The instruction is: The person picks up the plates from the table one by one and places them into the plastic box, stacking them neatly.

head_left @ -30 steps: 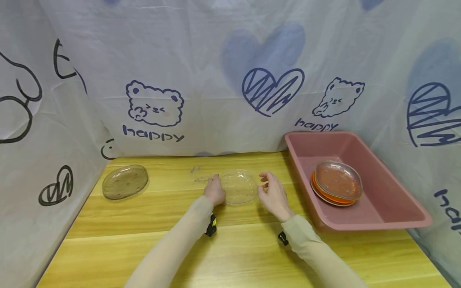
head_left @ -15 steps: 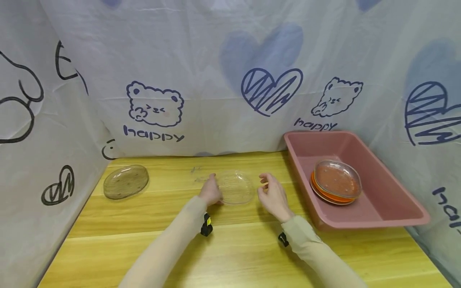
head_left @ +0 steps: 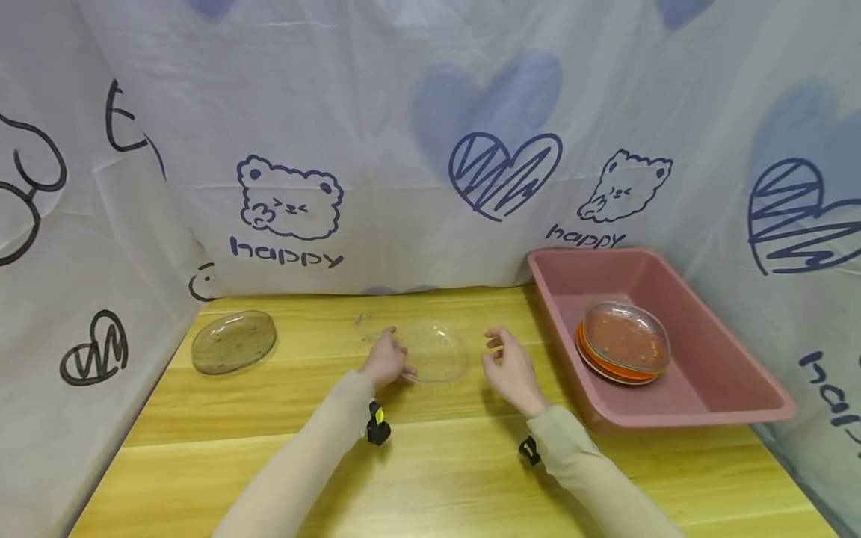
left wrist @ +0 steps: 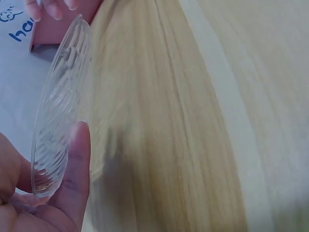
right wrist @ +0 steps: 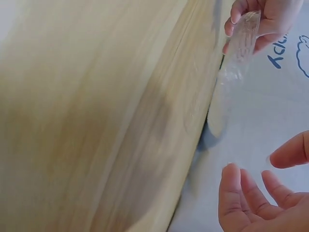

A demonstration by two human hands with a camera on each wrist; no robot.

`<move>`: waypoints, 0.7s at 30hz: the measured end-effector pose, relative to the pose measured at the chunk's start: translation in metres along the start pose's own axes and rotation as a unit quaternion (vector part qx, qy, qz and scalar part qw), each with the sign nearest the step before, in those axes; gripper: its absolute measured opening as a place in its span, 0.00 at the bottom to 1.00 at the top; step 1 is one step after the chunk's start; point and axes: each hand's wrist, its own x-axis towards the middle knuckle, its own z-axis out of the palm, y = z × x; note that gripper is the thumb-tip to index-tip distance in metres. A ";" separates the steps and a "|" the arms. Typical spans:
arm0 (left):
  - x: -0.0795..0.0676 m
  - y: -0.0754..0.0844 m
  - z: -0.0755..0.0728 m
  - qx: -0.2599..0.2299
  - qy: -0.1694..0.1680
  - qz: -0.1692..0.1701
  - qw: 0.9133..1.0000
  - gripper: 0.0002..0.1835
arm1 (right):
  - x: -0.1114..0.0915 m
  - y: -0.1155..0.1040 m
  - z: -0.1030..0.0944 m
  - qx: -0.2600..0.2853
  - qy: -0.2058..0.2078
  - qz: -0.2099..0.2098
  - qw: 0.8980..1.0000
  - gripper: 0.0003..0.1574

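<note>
My left hand (head_left: 385, 360) grips the left edge of a clear ribbed plastic plate (head_left: 437, 351). In the left wrist view, the fingers (left wrist: 78, 154) lie along the underside of the plate (left wrist: 60, 106), which is held above the tabletop. My right hand (head_left: 510, 372) is to the right of the plate, apart from it. Its fingers (right wrist: 231, 193) are loosely bent with nothing between them, as the right wrist view shows.
A pink tub (head_left: 733, 373) at the right contains a stack of orange and clear plates (head_left: 625, 340). A brownish see-through plate (head_left: 234, 342) lies at the far left of the wooden table (head_left: 222, 418). Printed white cloth (head_left: 390, 149) hangs behind and at both sides.
My left hand has shifted left, carrying the clear plate with it away from the right hand. The right hand has stayed almost in place.
</note>
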 end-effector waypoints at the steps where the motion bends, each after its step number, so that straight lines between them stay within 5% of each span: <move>1: -0.001 0.000 -0.001 -0.004 0.000 0.001 1.000 0.37 | 0.000 0.000 0.000 0.007 -0.003 0.005 1.000 0.25; 7: -0.008 0.008 -0.003 -0.012 0.007 0.026 1.000 0.38 | -0.001 0.000 0.002 0.041 -0.010 0.035 0.999 0.24; 10: -0.011 0.013 -0.003 -0.008 0.018 0.046 0.999 0.35 | -0.001 -0.002 0.002 0.103 -0.019 0.065 0.992 0.23; 15: -0.016 0.020 -0.002 -0.026 0.034 0.071 0.997 0.30 | 0.001 -0.004 0.001 0.245 -0.038 0.137 0.959 0.24; 21: -0.020 0.027 0.001 -0.056 0.052 0.089 0.993 0.28 | 0.003 -0.006 -0.003 0.317 -0.068 0.195 0.926 0.28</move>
